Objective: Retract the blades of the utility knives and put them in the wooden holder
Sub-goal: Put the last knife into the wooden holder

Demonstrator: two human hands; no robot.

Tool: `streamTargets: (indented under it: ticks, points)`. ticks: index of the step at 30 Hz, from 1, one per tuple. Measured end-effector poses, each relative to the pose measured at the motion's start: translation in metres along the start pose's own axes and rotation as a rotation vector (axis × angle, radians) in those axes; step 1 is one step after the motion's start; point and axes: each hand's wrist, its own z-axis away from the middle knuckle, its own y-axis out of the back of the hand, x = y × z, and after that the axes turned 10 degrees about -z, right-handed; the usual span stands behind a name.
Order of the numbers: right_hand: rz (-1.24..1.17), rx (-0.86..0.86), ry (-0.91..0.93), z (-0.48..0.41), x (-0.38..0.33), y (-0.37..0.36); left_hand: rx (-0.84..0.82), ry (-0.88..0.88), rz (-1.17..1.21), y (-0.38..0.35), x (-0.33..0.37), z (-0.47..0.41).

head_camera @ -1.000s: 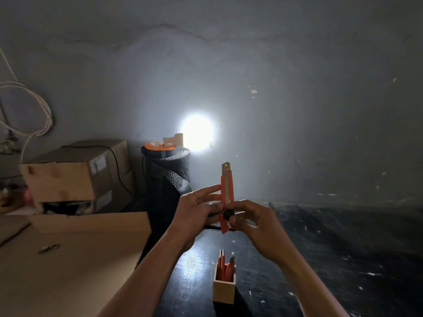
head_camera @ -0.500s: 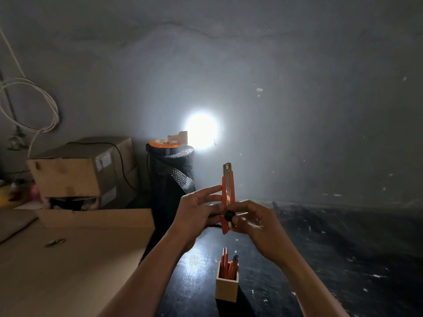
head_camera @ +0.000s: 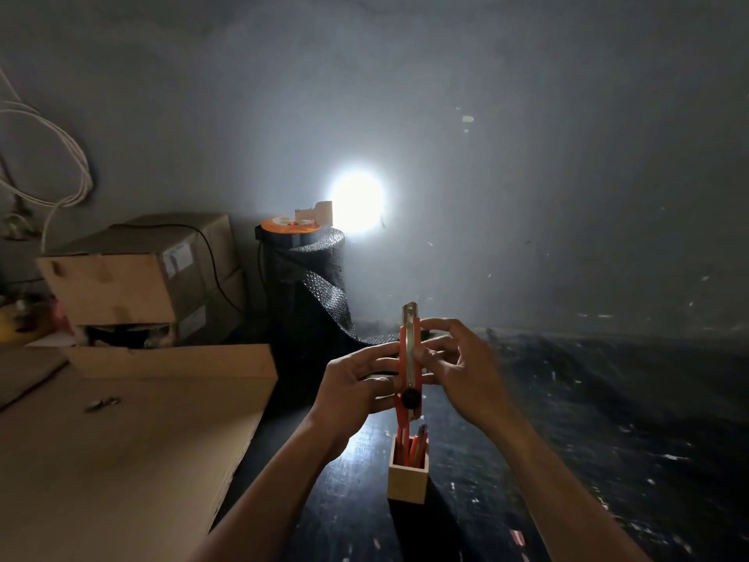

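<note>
I hold an orange utility knife point(head_camera: 408, 358) upright in front of me, its metal tip up and its black wheel low on the body. My left hand point(head_camera: 356, 383) grips its lower half from the left. My right hand point(head_camera: 458, 363) pinches its upper half from the right, fingertips near the metal tip. Directly below stands the small square wooden holder point(head_camera: 407, 482) on the dark table, with several orange knives point(head_camera: 411, 446) standing in it.
A pale cardboard sheet point(head_camera: 121, 452) covers the left of the table, with a small metal piece point(head_camera: 101, 403) on it. Cardboard boxes point(head_camera: 138, 277) and a black roll point(head_camera: 308, 294) topped by an orange reel stand at the back. A bright light glares on the wall.
My right hand has moved from the black wheel up to the knife's upper half. The knife sits lower, closer over the holder.
</note>
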Motion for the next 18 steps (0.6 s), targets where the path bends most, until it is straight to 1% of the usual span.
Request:
streamTargets:
  ticks: [4,6,9,12,15,18]
  points:
    - [0.019,-0.026,-0.041,-0.008,0.015,-0.004,-0.023,0.057,0.046,0.000,-0.020,-0.011]
    - [-0.030,-0.042,-0.071,-0.009,0.026,-0.006,-0.040,0.098,0.063,0.001,-0.034,-0.019]
    - [-0.140,-0.019,-0.146,-0.009,0.052,-0.008,-0.049,0.186,0.041,0.001,-0.065,-0.035]
    - [-0.163,0.011,-0.219,-0.011,0.084,-0.011,-0.021,0.308,-0.048,0.000,-0.111,-0.051]
    - [-0.148,0.026,-0.298,-0.016,0.121,-0.013,-0.009,0.415,-0.200,-0.005,-0.164,-0.059]
    - [-0.114,0.045,-0.365,-0.023,0.158,-0.017,-0.030,0.448,-0.348,-0.015,-0.205,-0.063]
